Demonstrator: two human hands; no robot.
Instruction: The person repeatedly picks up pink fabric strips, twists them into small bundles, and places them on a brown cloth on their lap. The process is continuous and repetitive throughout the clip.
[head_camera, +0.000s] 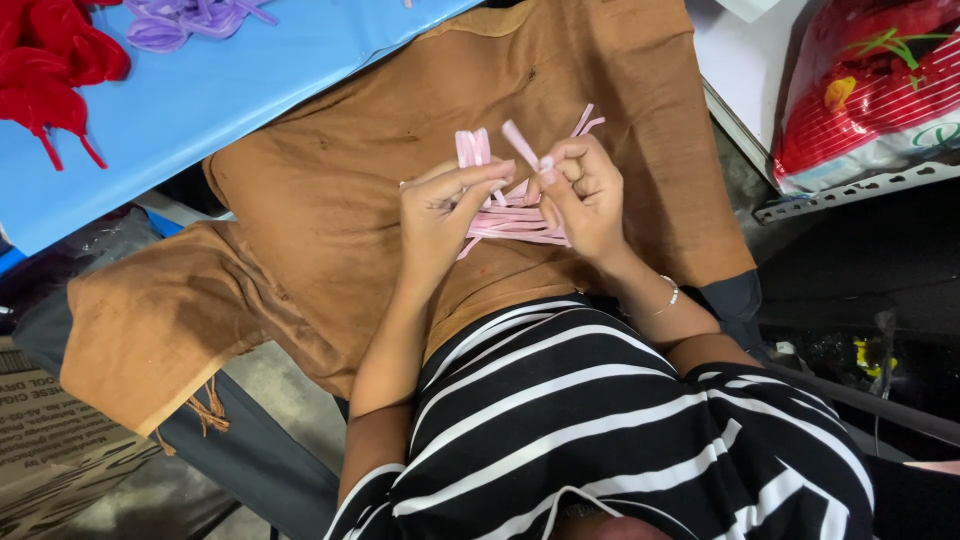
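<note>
Pink strips (515, 215) lie bunched on the brown cloth (330, 200) over the lap, the left hand (440, 215) pinching their near end and the right hand (585, 195) closed on one raised strip, apparently folding it, best kept taut and flat.

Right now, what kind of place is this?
Probably a small craft or home workshop. Both hands, left hand and right hand, work pink strips over a brown cloth; red pieces and purple pieces lie on a blue table.
</note>
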